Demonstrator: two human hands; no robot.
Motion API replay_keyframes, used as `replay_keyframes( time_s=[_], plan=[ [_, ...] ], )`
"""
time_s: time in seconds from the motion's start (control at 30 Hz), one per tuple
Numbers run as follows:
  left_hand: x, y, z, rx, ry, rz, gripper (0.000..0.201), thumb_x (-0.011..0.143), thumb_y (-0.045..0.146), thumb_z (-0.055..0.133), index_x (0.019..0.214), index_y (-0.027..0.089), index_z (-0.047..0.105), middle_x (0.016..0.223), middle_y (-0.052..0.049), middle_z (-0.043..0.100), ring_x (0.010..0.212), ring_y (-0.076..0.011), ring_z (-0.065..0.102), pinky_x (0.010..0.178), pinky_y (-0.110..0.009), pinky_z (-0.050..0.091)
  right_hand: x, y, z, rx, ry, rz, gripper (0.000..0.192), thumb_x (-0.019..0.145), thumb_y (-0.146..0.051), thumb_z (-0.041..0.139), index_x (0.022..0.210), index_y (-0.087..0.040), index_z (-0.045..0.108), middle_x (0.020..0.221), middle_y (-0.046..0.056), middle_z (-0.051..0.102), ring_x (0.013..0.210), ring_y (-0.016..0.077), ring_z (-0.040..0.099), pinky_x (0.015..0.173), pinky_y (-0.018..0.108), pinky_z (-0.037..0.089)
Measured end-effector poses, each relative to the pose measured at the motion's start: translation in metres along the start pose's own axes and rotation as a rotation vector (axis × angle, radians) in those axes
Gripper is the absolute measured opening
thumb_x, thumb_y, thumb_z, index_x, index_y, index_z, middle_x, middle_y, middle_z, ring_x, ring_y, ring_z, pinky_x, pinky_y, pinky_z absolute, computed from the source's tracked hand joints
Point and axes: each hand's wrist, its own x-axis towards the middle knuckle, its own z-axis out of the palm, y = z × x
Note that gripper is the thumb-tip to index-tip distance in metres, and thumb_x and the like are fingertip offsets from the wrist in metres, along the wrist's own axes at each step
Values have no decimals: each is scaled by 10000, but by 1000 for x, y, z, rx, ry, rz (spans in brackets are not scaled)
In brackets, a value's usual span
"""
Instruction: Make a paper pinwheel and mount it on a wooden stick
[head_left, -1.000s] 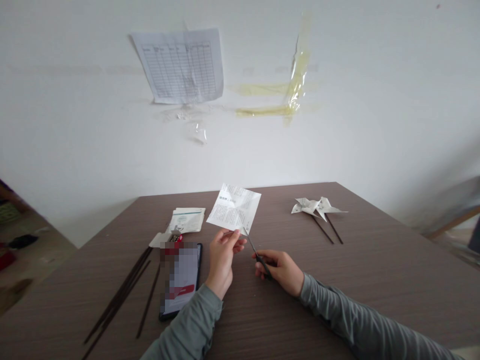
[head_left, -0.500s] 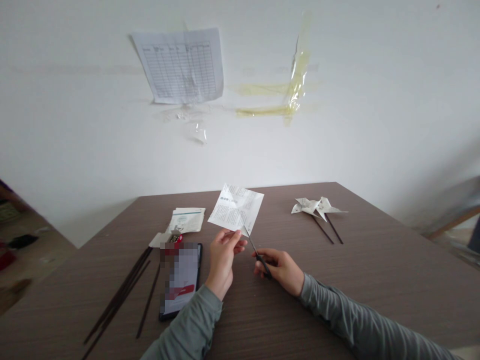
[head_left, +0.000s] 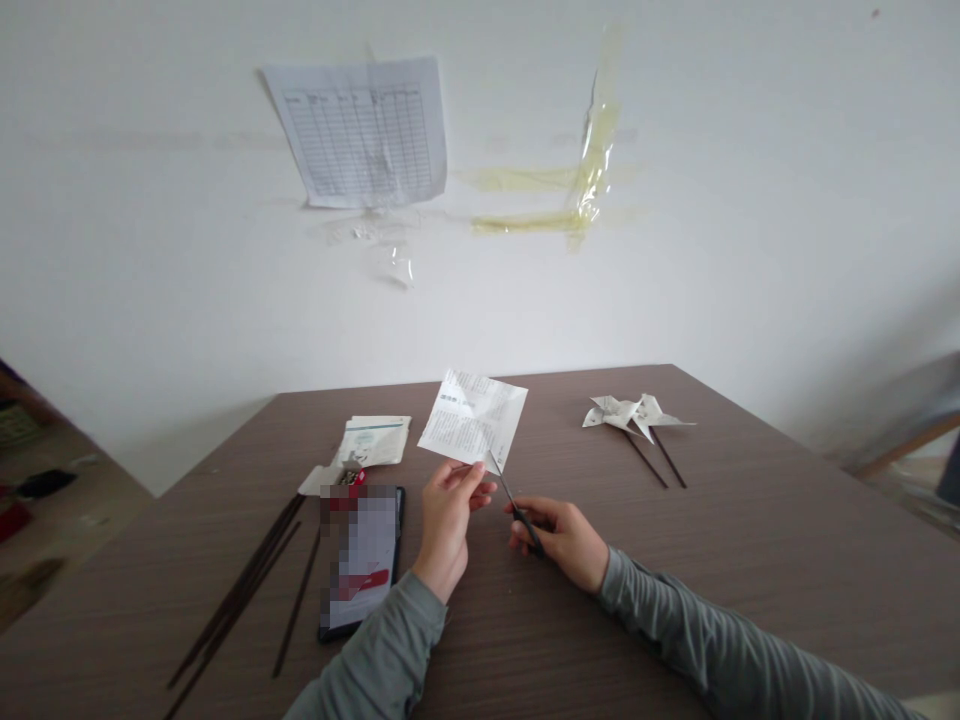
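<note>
Head view: the left hand (head_left: 448, 515) pinches the lower edge of a printed paper square (head_left: 474, 419) between thumb and fingers, holding it upright above the table (head_left: 750, 560). The right hand (head_left: 562, 540) is clenched around the handles of the scissors (head_left: 513, 505), whose long axis runs up and left from that hand, tips touching the paper's lower right corner just beside the left fingertips (head_left: 480, 485). A phone (head_left: 363, 560) and dark sticks (head_left: 247, 585) lie left; 2 paper pinwheels (head_left: 634, 413) lie well apart, far right.
</note>
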Motion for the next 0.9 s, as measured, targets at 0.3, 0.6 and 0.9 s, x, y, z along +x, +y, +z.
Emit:
replay_keyframes(
  time_s=[0.3, 0.6, 0.9],
  plan=[
    [0, 1, 0, 5, 0, 1, 568, 562, 482, 1221, 855, 217, 813, 852, -51, 913, 715, -223, 870, 633, -283, 634, -1, -2, 1, -16, 5, 0, 718, 759, -907, 1067, 1038, -258, 938, 800, 88, 844, 695, 282, 749, 746, 461, 692],
    [0, 1, 0, 5, -4, 3, 539, 561, 469, 1212, 834, 215, 822, 817, -34, 901, 696, -208, 854, 620, -270, 623, -2, -2, 2, -1, 14, 9, 725, 747, -907, 1080, 1061, -267, 951, 813, 96, 860, 689, 295, 769, 768, 477, 694],
    [-2, 4, 1, 29, -13, -15, 496, 561, 452, 1183, 801, 215, 821, 782, -44, 886, 680, -211, 833, 616, -273, 596, -1, -3, 0, -25, 28, -5, 680, 765, -892, 1094, 1071, -296, 980, 839, 107, 885, 754, 326, 802, 807, 497, 731]
  ],
)
